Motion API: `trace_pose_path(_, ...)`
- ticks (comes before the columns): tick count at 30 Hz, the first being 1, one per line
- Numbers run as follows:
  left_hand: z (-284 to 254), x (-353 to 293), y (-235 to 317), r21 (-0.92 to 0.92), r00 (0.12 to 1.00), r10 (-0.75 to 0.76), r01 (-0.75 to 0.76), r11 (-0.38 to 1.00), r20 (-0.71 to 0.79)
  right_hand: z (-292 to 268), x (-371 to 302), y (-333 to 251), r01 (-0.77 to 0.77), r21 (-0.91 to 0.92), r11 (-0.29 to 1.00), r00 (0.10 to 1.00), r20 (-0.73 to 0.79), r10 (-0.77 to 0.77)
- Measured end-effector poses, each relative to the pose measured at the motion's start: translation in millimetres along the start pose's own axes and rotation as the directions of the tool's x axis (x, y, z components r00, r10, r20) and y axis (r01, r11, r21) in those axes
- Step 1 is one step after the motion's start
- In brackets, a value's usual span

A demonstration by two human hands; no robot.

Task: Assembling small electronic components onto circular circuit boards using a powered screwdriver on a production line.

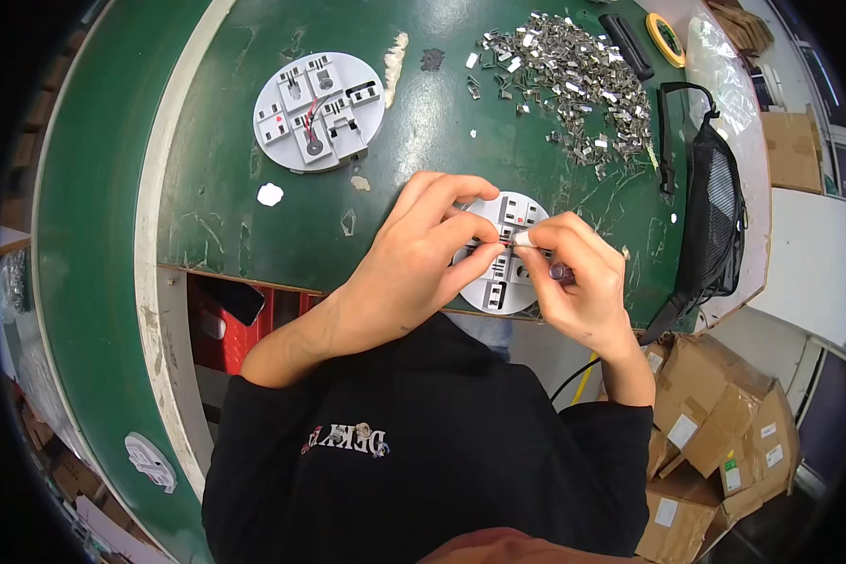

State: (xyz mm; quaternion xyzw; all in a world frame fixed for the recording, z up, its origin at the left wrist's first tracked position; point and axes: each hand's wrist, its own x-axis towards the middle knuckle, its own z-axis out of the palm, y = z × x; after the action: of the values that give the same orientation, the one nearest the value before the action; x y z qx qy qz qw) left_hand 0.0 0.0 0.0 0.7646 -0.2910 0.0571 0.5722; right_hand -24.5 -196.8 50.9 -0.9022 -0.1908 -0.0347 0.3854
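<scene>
A round white disc (509, 274) is lying on the green surface (221, 202), close to its near edge, beneath both hands. The left hand (418, 249) is reaching over the disc's left side, its thumb and forefinger pinching narrowly; what sits between them is too small to tell. The right hand (583, 273) is curling its fingers around a dark-handled tool (561, 273), and a white covering (524, 239) is showing at a fingertip, just beside the left fingers. Farther left, a second white disc (334, 122) is resting, with red and black wires crossing it. Beyond the right hand, small metal pieces (583, 89) are lying heaped. A black mesh pouch (714, 202) is sitting at the right, and cardboard boxes (714, 414) are standing below it.
</scene>
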Motion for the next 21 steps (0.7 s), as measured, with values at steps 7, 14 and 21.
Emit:
trace_pose_path(7, -2, 1, 0, -0.008, 1.000, -0.030, 0.030, 1.000, 0.003, 2, 7, -5, 0.065, -0.113, 0.991, 0.995, 0.076, -0.056)
trace_pose_path(14, -1, -1, -4, -0.014, 0.999, -0.043, 0.043, 0.999, -0.008, -1, 10, -9, -0.073, -0.027, 0.997, 0.992, 0.104, 0.076)
trace_pose_path(21, -3, 1, -2, -0.037, 0.996, -0.077, 0.078, 0.996, 0.036, 9, 7, -7, 0.069, -0.159, 0.985, 0.996, 0.062, -0.060)
